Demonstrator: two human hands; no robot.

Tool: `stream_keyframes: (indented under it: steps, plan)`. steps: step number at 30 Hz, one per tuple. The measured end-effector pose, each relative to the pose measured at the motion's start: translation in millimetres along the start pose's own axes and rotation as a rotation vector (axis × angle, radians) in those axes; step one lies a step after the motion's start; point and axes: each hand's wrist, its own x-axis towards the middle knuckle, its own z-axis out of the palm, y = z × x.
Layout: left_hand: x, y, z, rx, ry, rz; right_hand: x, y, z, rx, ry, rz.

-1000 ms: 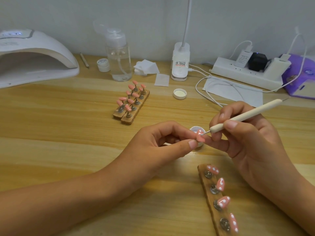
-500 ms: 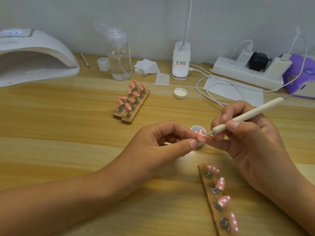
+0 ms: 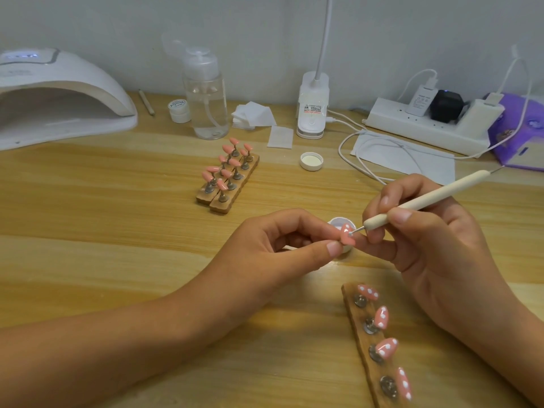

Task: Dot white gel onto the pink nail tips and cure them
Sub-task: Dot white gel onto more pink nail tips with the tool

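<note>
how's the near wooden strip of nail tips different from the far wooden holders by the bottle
The near strip carries one row of pink tips with white dots; the tips on the far holders look plain pink. The near strip shows four tips before the frame cuts it off, while the far holders carry about ten, in two rows. The near strip lies by the right hand, the far holders untouched mid-table. Both are wooden with metal stands.

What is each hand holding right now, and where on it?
Left hand pinches a pink nail tip near its base. Right hand grips the dotting tool low on its shaft, near the working tip.
</note>
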Motion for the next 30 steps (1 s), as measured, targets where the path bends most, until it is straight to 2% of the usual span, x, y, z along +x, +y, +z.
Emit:
stream_keyframes:
  steps: [10,13,17,22,26,30]
  plan:
    - [0.7,-1.8,0.0,-0.021,0.005,0.003,1.2,-2.0,-0.1,0.026,-0.013,0.014]
    - [1.0,-2.3,-1.4,-0.039,0.008,0.013,4.2,-2.6,-3.6,0.004,0.076,-0.009]
    - [3.2,-5.4,-3.5,-0.118,0.045,0.026,6.9,-2.5,-8.9,-0.42,0.225,-0.154]
    - [5.3,-9.3,-6.3,-0.196,0.076,0.03,4.1,7.1,-8.5,-0.775,0.094,-0.171]
    - [6.1,-10.4,-5.1,-0.197,0.073,0.03,3.5,9.2,-8.4,-0.953,0.031,-0.223]
    - [5.3,-10.5,-4.6,-0.19,0.062,0.028,3.8,11.1,-9.4,-0.997,0.007,-0.186]
